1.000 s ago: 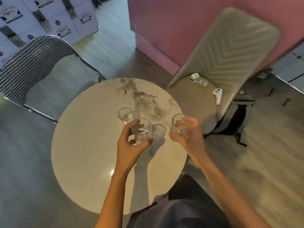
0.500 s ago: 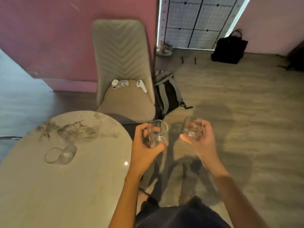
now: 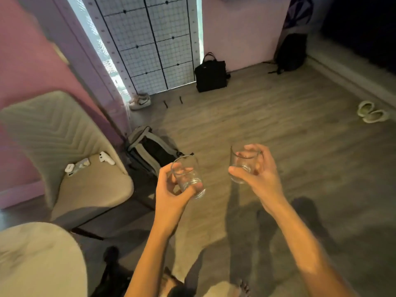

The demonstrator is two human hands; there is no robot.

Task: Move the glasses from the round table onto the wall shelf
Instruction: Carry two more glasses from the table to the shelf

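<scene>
With one glass wrapped in the left hand and another glass in the right hand, both stay upright, probably for carrying to the shelf.

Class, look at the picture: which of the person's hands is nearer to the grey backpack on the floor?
The left hand, holding a glass, sits just right of the grey backpack. The right hand, with its glass, is farther right.

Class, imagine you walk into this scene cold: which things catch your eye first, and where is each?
Two clear glasses held up mid-frame: one in the left hand, one in the right hand. Behind them, a black-lined grid panel stands against the far wall, with a black bag beside it. At left, a beige quilted chair carries small white gadgets on its seat.
</scene>
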